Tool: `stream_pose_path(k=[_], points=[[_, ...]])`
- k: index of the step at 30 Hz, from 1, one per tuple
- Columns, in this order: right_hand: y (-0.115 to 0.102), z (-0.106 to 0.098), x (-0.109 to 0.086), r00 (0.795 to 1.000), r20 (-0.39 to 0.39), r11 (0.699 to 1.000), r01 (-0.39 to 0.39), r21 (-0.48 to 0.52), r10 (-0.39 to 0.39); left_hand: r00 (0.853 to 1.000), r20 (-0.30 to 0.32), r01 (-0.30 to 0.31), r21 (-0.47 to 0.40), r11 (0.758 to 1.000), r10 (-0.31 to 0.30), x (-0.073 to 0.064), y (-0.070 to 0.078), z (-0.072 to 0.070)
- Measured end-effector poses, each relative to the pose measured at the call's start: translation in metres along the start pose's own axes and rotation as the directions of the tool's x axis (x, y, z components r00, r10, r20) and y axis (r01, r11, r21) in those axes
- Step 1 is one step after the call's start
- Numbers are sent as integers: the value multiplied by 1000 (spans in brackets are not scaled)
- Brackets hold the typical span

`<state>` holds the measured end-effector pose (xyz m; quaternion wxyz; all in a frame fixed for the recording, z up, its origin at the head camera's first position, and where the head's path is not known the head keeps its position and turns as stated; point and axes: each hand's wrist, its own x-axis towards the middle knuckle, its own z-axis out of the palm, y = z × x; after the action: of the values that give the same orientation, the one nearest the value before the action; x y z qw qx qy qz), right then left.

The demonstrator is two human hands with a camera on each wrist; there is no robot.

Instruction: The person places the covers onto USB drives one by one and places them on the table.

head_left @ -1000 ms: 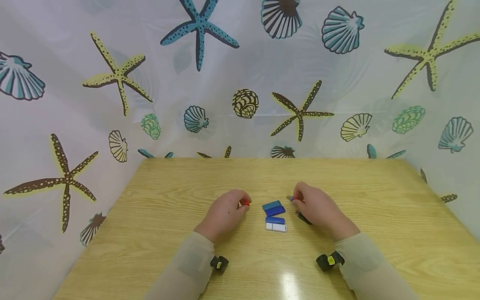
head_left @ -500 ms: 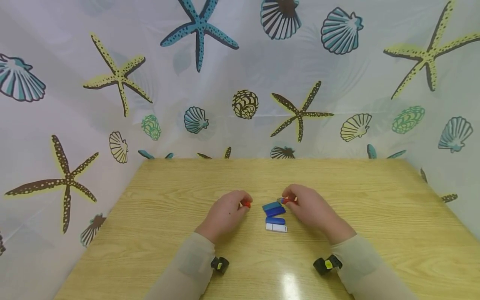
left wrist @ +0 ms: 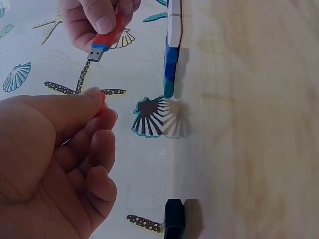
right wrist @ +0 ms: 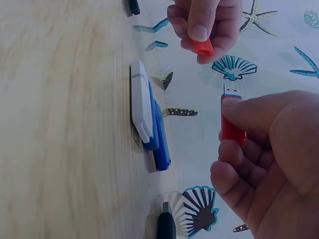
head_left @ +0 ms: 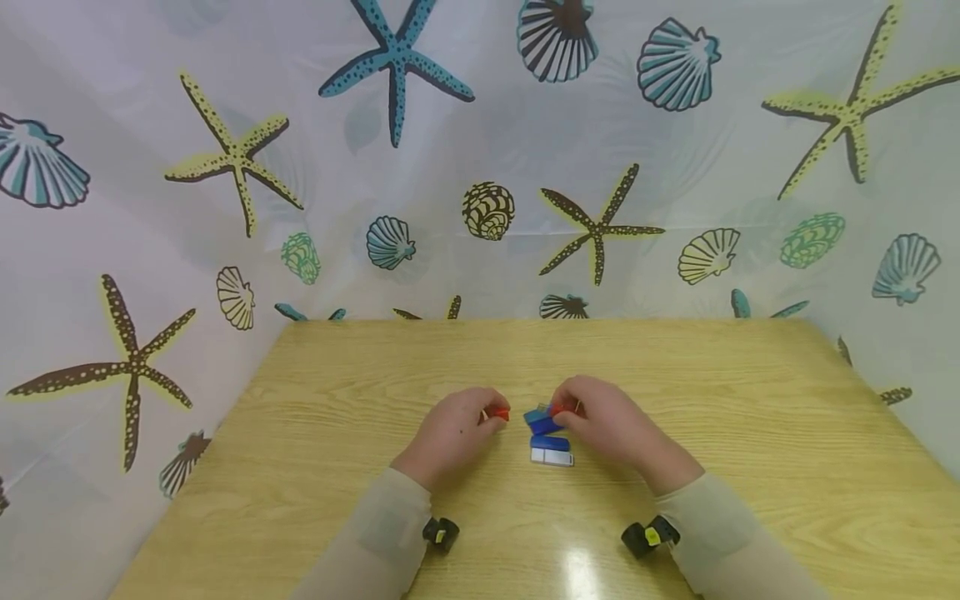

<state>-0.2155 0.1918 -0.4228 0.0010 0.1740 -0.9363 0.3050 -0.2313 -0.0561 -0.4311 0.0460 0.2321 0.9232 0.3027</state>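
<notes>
My left hand (head_left: 456, 432) pinches a small red cap (right wrist: 204, 48), its open end facing the right hand. In my right hand (head_left: 613, 421) a red USB stick (right wrist: 232, 119) is pinched between thumb and fingers. Its bare metal plug (left wrist: 94, 55) points toward the cap, with a gap between the two. Both hands are raised over the table. Below and between them lie a white USB stick (head_left: 552, 457), a blue USB stick (head_left: 551, 443) and, behind these, a darker blue stick (head_left: 546, 426) beside a teal one (head_left: 534, 415), partly covered by the right hand in the head view.
A black USB stick (right wrist: 167, 226) with a metal plug lies on the wooden table (head_left: 337, 375), hidden by the right hand in the head view. Another small black object (left wrist: 174, 219) stands on the left-hand side. A patterned curtain (head_left: 450, 167) encloses the table's back and sides.
My right hand has moved left with the red USB stick, bringing its plug closer to the red cap and over the blue sticks. The left hand has barely shifted.
</notes>
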Motion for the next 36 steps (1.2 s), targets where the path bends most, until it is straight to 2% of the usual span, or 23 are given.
stream_pose_path(k=[7, 13, 19, 28, 36], points=[[-5, 2, -2, 1000, 30, 1000, -2, 7, 2, 1000, 0, -7, -4, 1000, 7, 0, 0, 2], [-7, 3, -3, 998, 50, 999, 31, 12, -31, 997, -19, -74, 0, 997, 74, 1, -2, 4], [-11, 3, -4, 997, 51, 999, 53, 8, -54, 996, -18, -89, -15, 996, 88, 1, 0, 4], [-13, 5, -4, 995, 42, 995, 95, -15, -94, 996, 23, -85, -30, 996, 85, 0, 5, 2], [-13, 5, -3, 992, 61, 994, 109, -15, -107, 993, 52, -103, -39, 994, 105, 2, 4, 2]])
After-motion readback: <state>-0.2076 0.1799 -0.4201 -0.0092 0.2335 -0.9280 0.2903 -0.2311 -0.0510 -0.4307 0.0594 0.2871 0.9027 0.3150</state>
